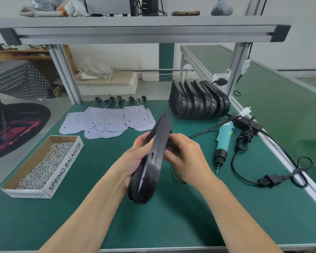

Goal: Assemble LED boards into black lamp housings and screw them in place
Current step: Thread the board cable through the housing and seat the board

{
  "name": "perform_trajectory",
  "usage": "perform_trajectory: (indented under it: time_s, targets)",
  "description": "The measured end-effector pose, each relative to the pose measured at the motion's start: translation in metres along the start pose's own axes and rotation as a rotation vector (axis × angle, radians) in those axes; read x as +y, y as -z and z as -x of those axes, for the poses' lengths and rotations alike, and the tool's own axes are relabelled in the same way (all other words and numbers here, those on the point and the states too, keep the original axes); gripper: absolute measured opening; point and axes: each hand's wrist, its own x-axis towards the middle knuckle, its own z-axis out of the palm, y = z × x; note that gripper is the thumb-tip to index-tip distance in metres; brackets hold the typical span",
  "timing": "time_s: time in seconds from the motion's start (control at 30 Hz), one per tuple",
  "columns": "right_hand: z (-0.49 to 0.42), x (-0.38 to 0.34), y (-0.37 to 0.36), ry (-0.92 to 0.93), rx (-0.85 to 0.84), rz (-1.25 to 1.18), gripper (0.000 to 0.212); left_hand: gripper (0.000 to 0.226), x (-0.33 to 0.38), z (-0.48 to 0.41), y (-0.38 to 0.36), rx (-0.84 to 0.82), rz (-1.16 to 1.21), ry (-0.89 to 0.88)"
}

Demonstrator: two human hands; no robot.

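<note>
**A:** What's left of the grip?

**B:** Box of screws [44, 165], well out to the left. LED boards [108, 121] fanned out beyond the grip on that side, wires trailing away.

**A:** And the grip itself?

**B:** Left hand [135, 157] is curled round the housing [153, 156] at its left edge. The housing stands on edge, tilted, clear of the green mat [171, 225]. Right hand [186, 154] is clamped on the opposite side, fingers folded onto it.

**A:** How will it handle?

**B:** My guess is a stiff moulded shell, light, with smooth faces that could slip. Best held by the rim, one hand per side, as it is now. I can't tell if a board sits inside.

**A:** Right of the grip?

**B:** Screwdriver [223, 141] lying near, cord looped past it. More housings [199, 101] stacked on edge beyond.
</note>
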Motion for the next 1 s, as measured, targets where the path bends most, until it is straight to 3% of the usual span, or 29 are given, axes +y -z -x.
perform_trajectory:
  time_s: [0.03,0.1,0.13,0.17,0.2,0.27,0.33,0.43,0.57,0.77,1.0]
  targets:
    - [-0.001,-0.003,0.006,-0.007,-0.003,-0.018,0.038,0.049,0.003,-0.001,0.001,0.001,-0.036,-0.069]
    - [-0.005,-0.003,0.024,-0.112,0.216,-0.067,0.031,0.063,0.010,-0.002,0.005,0.014,-0.139,-0.195]
    - [-0.005,-0.004,0.036,-0.229,0.320,-0.199,0.015,0.062,0.012,-0.003,0.006,0.024,-0.150,-0.230]
    - [-0.007,-0.005,0.045,-0.376,0.308,-0.389,0.020,0.056,0.015,-0.002,0.006,0.035,-0.153,-0.262]
    - [-0.007,-0.008,0.051,-0.513,0.165,-0.569,0.041,0.046,0.016,-0.002,0.007,0.034,-0.169,-0.296]
    - [-0.002,-0.013,0.049,-0.617,-0.220,-0.705,0.069,0.030,0.017,0.000,0.003,0.025,-0.259,-0.365]
    - [0.001,-0.014,0.038,-0.609,-0.313,-0.765,0.069,0.030,0.016,0.003,-0.004,0.000,-0.335,-0.399]
    - [-0.005,-0.013,0.031,-0.608,-0.132,-0.955,0.042,0.031,0.011,0.003,-0.012,-0.008,-0.408,-0.400]
    - [-0.003,-0.006,0.021,-0.607,-0.025,-0.935,0.019,0.034,0.011,0.005,-0.010,-0.035,-0.439,-0.400]
    - [0.001,-0.003,0.013,-0.578,-0.003,-0.915,0.044,0.035,0.005,0.005,-0.005,-0.034,-0.407,-0.388]
    - [-0.002,0.001,0.006,-0.619,0.047,-0.898,0.043,0.035,0.001,0.003,-0.003,0.021,-0.453,-0.453]
